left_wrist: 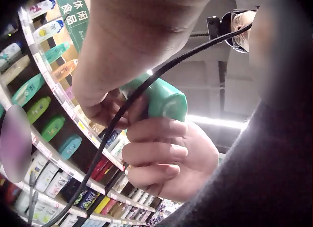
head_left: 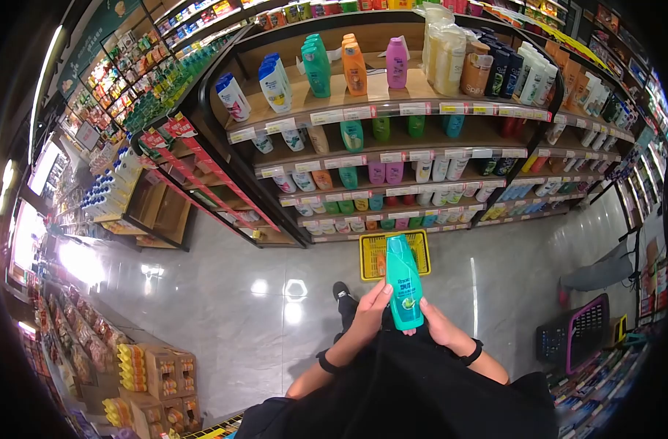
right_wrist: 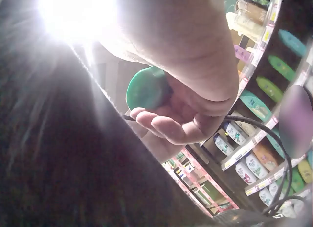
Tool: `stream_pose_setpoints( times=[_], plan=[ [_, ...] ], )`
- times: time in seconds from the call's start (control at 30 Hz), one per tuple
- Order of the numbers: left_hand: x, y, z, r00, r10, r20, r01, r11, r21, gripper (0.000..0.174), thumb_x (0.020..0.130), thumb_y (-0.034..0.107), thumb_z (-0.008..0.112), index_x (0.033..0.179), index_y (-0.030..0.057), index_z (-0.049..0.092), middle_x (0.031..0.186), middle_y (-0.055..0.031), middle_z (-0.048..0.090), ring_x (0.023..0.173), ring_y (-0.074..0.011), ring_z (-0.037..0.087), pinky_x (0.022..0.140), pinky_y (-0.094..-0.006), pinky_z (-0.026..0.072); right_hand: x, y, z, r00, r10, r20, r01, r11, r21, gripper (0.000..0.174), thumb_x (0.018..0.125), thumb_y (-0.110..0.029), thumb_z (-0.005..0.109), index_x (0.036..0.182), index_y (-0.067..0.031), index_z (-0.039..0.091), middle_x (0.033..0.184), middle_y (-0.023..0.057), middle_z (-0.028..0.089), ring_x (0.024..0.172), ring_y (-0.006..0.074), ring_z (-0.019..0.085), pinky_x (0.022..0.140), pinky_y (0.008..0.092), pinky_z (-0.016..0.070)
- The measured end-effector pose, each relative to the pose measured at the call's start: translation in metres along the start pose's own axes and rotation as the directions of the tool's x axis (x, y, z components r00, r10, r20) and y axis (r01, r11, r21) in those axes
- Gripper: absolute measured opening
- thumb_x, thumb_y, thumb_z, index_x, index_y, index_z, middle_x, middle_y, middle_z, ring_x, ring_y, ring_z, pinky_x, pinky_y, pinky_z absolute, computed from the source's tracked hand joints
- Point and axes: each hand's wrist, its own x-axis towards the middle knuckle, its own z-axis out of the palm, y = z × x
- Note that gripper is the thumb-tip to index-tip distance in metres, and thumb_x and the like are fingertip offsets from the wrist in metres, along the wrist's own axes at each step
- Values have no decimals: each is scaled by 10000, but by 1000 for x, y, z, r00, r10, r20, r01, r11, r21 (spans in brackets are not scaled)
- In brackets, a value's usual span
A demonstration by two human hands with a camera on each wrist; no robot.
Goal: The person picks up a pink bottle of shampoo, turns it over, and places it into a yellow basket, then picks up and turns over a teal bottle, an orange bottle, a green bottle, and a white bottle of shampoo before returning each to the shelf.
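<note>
A green shampoo bottle (head_left: pixel 402 274) is held tilted in front of my body, its printed label facing up toward the head camera. My left hand (head_left: pixel 369 313) grips its left side, with the thumb along the edge of the label. On the other side my right hand (head_left: pixel 442 325) holds the lower right edge, thumb on the front. In the right wrist view the curled fingers (right_wrist: pixel 168 126) of the right hand come under the bottle's rounded green end (right_wrist: pixel 145 90). The left wrist view shows the bottle (left_wrist: pixel 167 101) between both hands, partly hidden by them.
A yellow basket (head_left: pixel 364 263) with an orange item inside stands on the floor beyond the bottle. Curved shelves (head_left: pixel 378 107) of shampoo bottles rise ahead. To the right are a dark basket with a purple rim (head_left: pixel 581 329) and another person's leg (head_left: pixel 605 271). Stacked cartons (head_left: pixel 169 373) stand lower left.
</note>
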Motion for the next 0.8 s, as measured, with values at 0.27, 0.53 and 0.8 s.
stream_pose_setpoints(
  times=[0.27,0.53,0.8],
  plan=[
    [3,-38,-14,987,157,47,-148,978,-144,462,1057,238,477,1446,-11,450,1255,-44,592,1150,-101,527,1017,-266,399,-4,3,3,1000,-25,17,26,999,-45,634,1084,-488,173,961,-41,605,840,49,634,727,134,558,745,277,471],
    [4,-29,-8,980,194,-52,-196,980,-21,469,1053,284,442,1415,-13,422,1222,-98,611,1069,-169,619,932,-322,498,-7,13,3,997,-46,-63,38,993,-110,456,1071,-423,355,1044,-27,579,826,59,628,693,140,549,701,293,459],
    [11,23,17,994,-75,-80,18,836,-549,421,983,422,521,1169,45,500,872,-52,565,758,-189,579,769,-371,500,-14,-16,38,900,-406,-157,227,746,-626,571,811,-130,777,1298,-53,489,727,43,567,587,163,540,562,297,444]
  ],
)
